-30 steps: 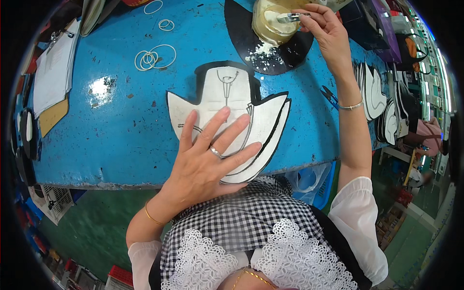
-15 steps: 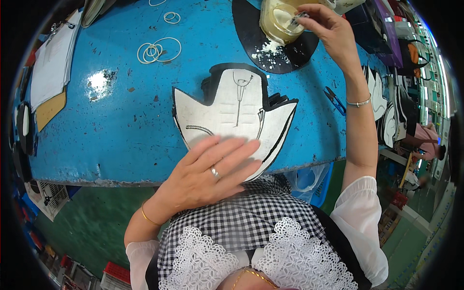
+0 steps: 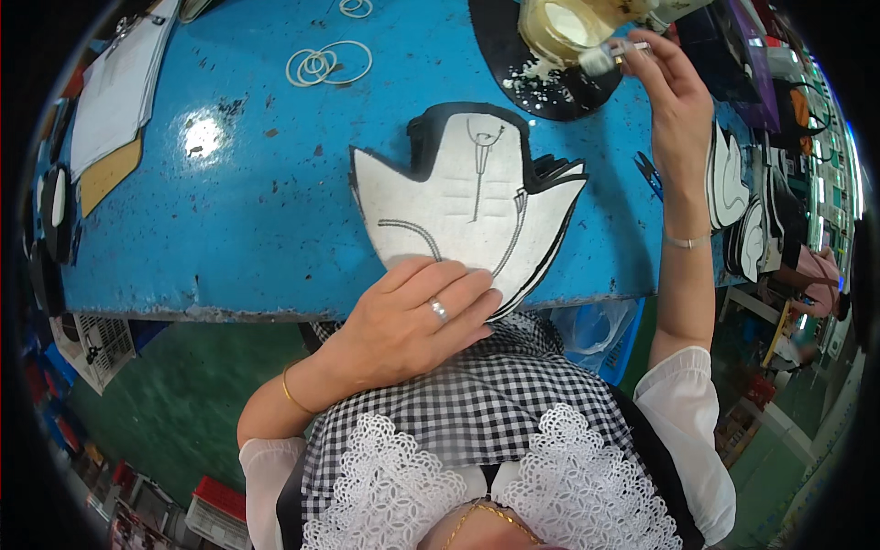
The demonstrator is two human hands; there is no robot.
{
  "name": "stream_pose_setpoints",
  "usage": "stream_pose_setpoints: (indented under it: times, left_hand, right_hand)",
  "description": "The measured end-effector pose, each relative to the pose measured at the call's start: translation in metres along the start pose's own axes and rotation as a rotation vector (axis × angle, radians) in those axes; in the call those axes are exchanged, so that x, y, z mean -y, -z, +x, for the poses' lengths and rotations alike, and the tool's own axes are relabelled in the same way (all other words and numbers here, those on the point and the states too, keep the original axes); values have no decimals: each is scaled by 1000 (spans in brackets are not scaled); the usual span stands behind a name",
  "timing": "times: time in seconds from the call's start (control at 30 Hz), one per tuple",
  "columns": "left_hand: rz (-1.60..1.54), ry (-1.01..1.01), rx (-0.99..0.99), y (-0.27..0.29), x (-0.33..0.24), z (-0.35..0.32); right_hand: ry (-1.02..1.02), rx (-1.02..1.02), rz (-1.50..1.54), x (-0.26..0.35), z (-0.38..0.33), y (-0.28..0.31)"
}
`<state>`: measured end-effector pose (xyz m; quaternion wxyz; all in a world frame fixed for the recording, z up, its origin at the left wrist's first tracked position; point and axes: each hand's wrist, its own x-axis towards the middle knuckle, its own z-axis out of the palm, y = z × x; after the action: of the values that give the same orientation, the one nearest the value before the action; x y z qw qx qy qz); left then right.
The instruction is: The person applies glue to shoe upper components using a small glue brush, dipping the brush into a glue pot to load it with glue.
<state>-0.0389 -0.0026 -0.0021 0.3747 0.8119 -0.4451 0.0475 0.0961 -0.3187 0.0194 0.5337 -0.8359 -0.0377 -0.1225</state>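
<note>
A stack of white, black-edged shoe upper pieces (image 3: 456, 188) with dark stitched lines lies at the table's near edge. My left hand (image 3: 412, 316) rests flat on its lower end, fingers stretched out and a ring on one. Up at the right, my right hand (image 3: 680, 105) pinches a small brush (image 3: 599, 61) whose whitish tip is smeared by motion. That tip is just beside a yellowish tub (image 3: 529, 26) of white paste. Under the tub lies a black sheet (image 3: 493, 48), spattered with white crumbs.
Cream rubber rings (image 3: 313, 66) lie on the blue table (image 3: 247, 215). Blue-handled snips (image 3: 648, 174) are near my right forearm. More white cut pieces (image 3: 726, 179) are stacked at the right edge. A clipboard with papers (image 3: 124, 78) sits at the far left.
My right hand has drawn the brush out of the tub, toward the right and slightly nearer. My left hand, blurred before, now lies still on the stack. The whole view has shifted slightly.
</note>
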Motion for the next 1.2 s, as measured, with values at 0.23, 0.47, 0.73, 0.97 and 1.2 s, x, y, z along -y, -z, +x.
stream_pose_setpoints:
  times: [0.23,0.47,0.73,0.97,1.2]
  left_hand:
    - [23,-16,1,2,-1,2]
    - [104,-29,16,0,-4,1]
    - [159,-51,86,8,-8,6]
    - [152,-34,34,5,-9,11]
    - [72,-39,-282,37,2,-15]
  right_hand:
    - [113,351,-29,59,-82,-47]
    - [290,286,-256,56,-76,-67]
    - [473,334,-291,62,-80,-61]
    - [37,125,324,62,-92,-42]
    - [-106,-8,833,34,-74,-18]
